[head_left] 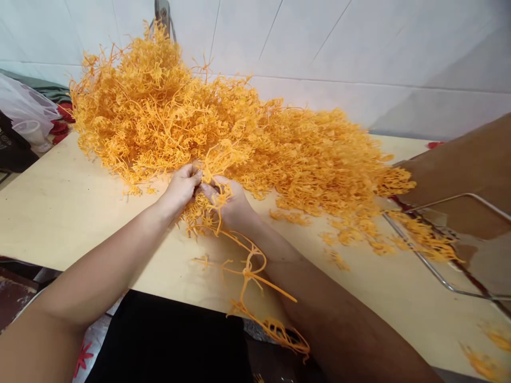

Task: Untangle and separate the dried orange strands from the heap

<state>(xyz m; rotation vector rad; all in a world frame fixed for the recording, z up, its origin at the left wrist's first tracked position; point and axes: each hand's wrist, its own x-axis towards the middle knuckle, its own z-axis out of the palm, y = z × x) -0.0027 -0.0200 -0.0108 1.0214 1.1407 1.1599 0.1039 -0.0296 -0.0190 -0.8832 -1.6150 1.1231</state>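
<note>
A thin, branching orange plastic sprig (249,271) hangs from my hands over the front edge of the table. My left hand (184,186) is closed, its thumb and fingers pinching part of the orange plastic. Close against it, my right hand (229,199) is closed on the same strand, partly covered by looping orange stems. Just beyond both hands lies a big heap of tangled orange plastic sprigs (159,117). A smaller orange clump (195,215) shows below my fingers. The exact spot that the fingertips grip is hidden.
The pale table (51,197) meets a white tiled wall (319,42). At right stand a cardboard box (467,165) and a bent metal wire frame (423,260). Loose orange pieces (347,234) lie near them. A plastic bag (27,101) and clear cup (32,133) sit at left.
</note>
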